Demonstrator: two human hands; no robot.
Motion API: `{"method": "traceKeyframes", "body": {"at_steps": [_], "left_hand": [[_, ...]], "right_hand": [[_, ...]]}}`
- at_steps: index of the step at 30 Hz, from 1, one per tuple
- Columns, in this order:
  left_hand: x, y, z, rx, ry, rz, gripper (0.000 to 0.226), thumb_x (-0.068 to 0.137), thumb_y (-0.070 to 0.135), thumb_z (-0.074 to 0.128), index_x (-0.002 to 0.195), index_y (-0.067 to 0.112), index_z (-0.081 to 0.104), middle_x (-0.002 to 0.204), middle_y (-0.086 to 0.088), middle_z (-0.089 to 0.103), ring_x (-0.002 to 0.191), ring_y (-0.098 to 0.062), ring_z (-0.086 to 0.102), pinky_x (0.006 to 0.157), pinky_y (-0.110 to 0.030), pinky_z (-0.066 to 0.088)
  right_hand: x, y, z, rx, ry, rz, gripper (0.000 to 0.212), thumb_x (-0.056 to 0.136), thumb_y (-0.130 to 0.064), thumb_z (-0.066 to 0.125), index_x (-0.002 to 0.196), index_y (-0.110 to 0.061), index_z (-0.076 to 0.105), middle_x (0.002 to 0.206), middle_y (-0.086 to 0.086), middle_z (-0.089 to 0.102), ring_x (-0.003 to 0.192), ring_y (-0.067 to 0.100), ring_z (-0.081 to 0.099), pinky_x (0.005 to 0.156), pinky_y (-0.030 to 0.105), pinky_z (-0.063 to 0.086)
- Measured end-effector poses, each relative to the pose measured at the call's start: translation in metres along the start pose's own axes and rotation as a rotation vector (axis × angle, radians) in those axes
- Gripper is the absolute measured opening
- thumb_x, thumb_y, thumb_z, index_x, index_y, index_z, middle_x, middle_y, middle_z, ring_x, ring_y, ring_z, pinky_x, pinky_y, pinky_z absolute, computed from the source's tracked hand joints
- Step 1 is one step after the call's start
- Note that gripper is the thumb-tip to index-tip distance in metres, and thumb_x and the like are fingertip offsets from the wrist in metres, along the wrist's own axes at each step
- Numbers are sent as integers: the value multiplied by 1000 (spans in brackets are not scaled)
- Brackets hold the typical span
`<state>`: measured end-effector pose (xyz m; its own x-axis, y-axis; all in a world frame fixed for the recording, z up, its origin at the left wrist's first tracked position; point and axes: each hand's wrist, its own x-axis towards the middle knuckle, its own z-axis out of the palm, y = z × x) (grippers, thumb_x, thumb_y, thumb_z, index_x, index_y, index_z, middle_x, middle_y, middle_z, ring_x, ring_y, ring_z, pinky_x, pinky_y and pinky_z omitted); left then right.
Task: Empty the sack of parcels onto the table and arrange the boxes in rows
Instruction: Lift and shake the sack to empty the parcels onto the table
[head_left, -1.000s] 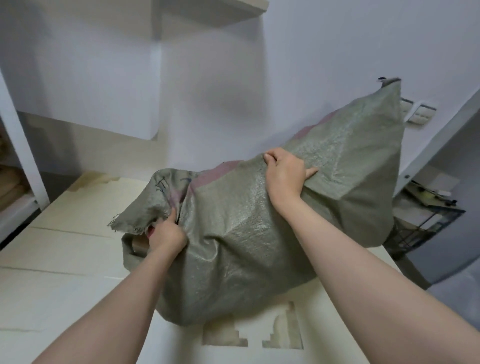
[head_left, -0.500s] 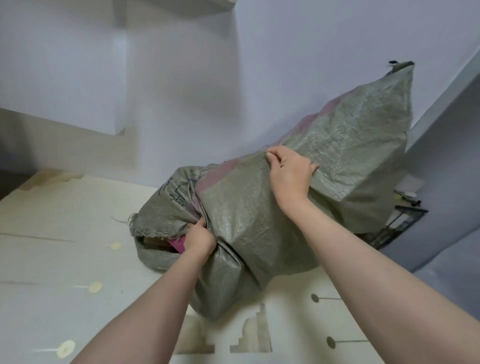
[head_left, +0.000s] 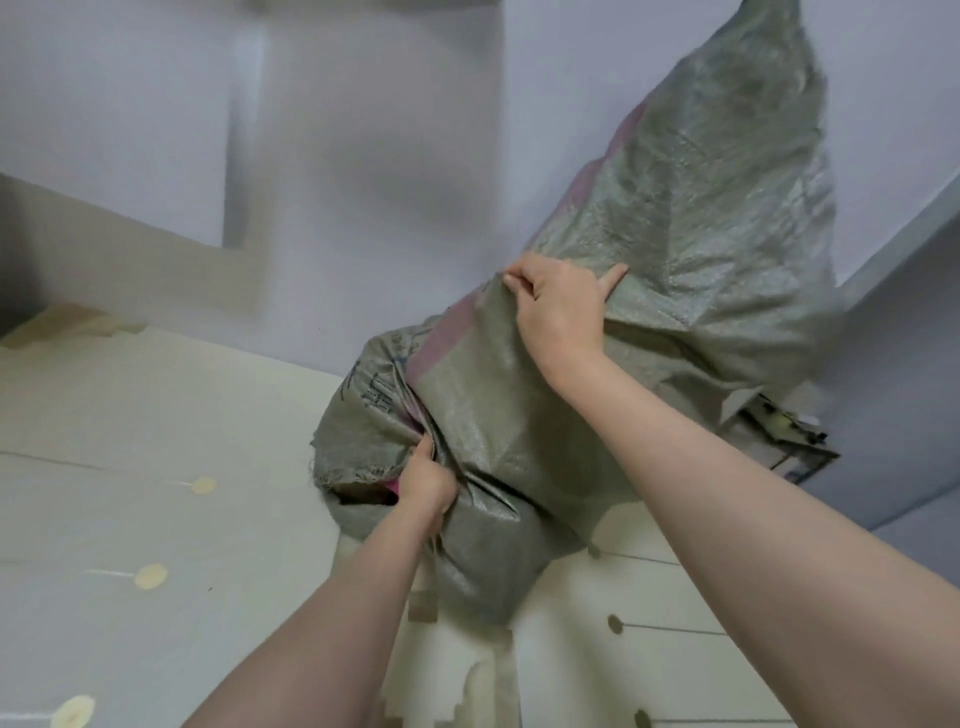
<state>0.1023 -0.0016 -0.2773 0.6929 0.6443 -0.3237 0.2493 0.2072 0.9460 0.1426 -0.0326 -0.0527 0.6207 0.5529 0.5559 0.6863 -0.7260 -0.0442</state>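
Worktop: I am seeing the cream, dot-patterned worktop (head_left: 156, 415) spreading across the left and carrying the sack's lower end.
Mouth: the sack's frayed mouth (head_left: 345, 474) is facing left; something brown is showing inside, but I cannot tell what.
Left hand: the left hand (head_left: 423, 480) is clenching bunched fabric just beside that mouth.
Right hand: the right hand (head_left: 561, 301) is pinching a fold on the sack's upper side.
Sack: the grey-green woven plastic sack with a pink stripe (head_left: 675, 208) is lying tilted, its closed end rising to the right against the pale wall (head_left: 363, 156).
Basket: a black wire basket (head_left: 789, 447) is peeking out behind the sack.
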Motion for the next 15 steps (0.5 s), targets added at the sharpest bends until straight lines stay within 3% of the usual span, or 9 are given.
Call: {"method": "traceKeyframes", "body": {"at_steps": [5,7,9,12,15], "left_hand": [[-8,4,-43,-23,-10,12,55,102,15,43,154,25,26,147,-2,46,129,-24,47,83,-14,32],[-11,8,-61,-21,9,-30,57,100,19,46,154,24,26,145,-2,48,128,-25,50,88,-17,37],[-10,16,-79,-60,46,-58,58,95,39,50,148,20,36,141,-6,53,122,-30,55,102,-32,44],[-3,46,-109,-119,121,-53,82,77,72,38,142,22,42,134,-16,58,116,-38,58,98,-48,49],[-15,112,-135,-123,166,132,97,69,83,33,147,27,38,153,-4,39,137,-32,40,112,-50,34]], "right_hand": [[-3,-48,14,-34,24,-136,25,94,-10,50,87,-21,71,84,0,69,90,21,61,110,69,-12],[-4,-62,16,-40,4,-163,26,93,-8,49,86,-21,71,79,-2,64,90,21,61,110,70,-13],[-4,-71,19,-46,-2,-193,27,90,-5,49,85,-22,70,76,-4,59,90,21,61,108,71,-15],[-8,-80,25,-53,19,-244,30,82,1,48,78,-21,68,75,-2,64,86,22,61,106,71,-19],[-17,-89,29,-61,44,-306,26,81,-1,49,70,-19,66,68,-1,61,77,23,61,104,67,-23]]}}
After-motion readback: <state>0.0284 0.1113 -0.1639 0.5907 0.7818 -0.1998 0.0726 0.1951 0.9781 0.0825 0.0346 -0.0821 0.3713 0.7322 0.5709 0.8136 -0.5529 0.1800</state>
